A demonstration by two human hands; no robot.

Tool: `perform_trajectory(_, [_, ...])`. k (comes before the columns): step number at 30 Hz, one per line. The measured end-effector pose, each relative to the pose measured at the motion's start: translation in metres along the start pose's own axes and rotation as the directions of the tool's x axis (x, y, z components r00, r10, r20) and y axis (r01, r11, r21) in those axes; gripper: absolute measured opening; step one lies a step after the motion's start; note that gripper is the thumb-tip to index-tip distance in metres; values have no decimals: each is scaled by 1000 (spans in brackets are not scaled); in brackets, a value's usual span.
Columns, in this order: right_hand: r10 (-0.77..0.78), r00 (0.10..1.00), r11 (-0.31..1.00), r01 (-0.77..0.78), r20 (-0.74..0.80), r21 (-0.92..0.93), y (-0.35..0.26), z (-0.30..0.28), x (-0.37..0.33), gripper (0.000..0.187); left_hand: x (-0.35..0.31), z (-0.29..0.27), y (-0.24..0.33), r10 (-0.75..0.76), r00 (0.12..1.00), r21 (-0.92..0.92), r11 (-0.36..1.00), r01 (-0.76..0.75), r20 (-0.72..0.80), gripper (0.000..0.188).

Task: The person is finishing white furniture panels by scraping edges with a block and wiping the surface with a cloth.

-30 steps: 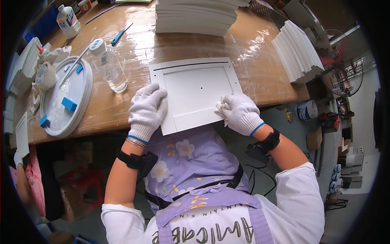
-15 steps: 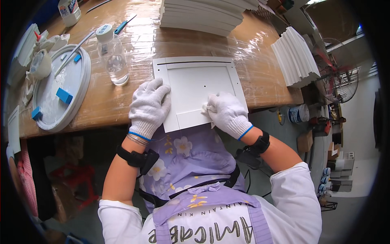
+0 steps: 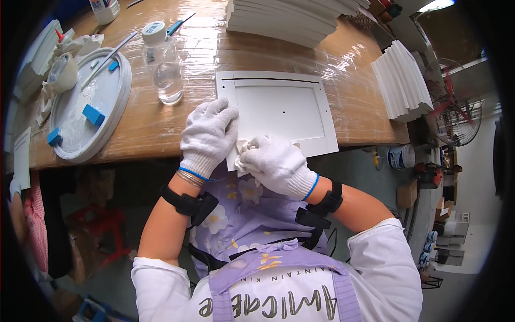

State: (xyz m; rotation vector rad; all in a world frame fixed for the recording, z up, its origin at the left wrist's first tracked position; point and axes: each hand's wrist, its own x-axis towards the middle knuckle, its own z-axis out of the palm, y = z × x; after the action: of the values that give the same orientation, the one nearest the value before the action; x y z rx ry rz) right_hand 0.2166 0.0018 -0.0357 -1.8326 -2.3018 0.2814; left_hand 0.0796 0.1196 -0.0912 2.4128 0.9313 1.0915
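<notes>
A white framed panel (image 3: 289, 104) with a dark slot along its far edge and small holes lies at the table's front edge, its near side overhanging. My left hand (image 3: 209, 131), in a white knit glove, has its fingers curled round the panel's left edge. My gloved right hand (image 3: 276, 163) pinches a crumpled white cloth (image 3: 244, 155) against the panel's near left corner. Part of the cloth shows beyond the knuckles; the rest is hidden under that hand.
On the wrapped table, a clear bottle (image 3: 167, 75) stands beside a round grey lid (image 3: 115, 110) bearing blue blocks (image 3: 94, 114) and a thin stick. Behind are a teal-handled tool (image 3: 174, 28) and a stack of white panels (image 3: 279, 21); another stack (image 3: 402, 80) stands right, near a fan (image 3: 456, 110).
My right hand has slid left along the panel's near edge with the cloth, from the right part to the left corner. My left hand keeps its place on the left edge.
</notes>
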Motion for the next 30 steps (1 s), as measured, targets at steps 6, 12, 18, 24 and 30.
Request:
perform_trajectory(6, [565,787,734,-617,249,283,46,-33,-29,10,-1,-6,4,-12,1000,15,1000,12,19,18])
perform_trajectory(12, [217,976,976,-217,-20,-26,7,0,17,20,-3,-1,-3,-10,1000,8,1000,10,6,18])
perform_trajectory(18, [528,841,840,-538,119,75,65,-14,-24,19,0,-1,3,-18,1000,32,999,17,15,18])
perform_trajectory(24, [235,970,967,-240,-62,-88,15,25,18,20,-2,2,1,-32,999,50,998,32,4,20])
perform_trajectory(30, [606,792,731,-592,-77,-338,106,-17,-56,19,1,-3,9,-40,999,58,998,38,21,21])
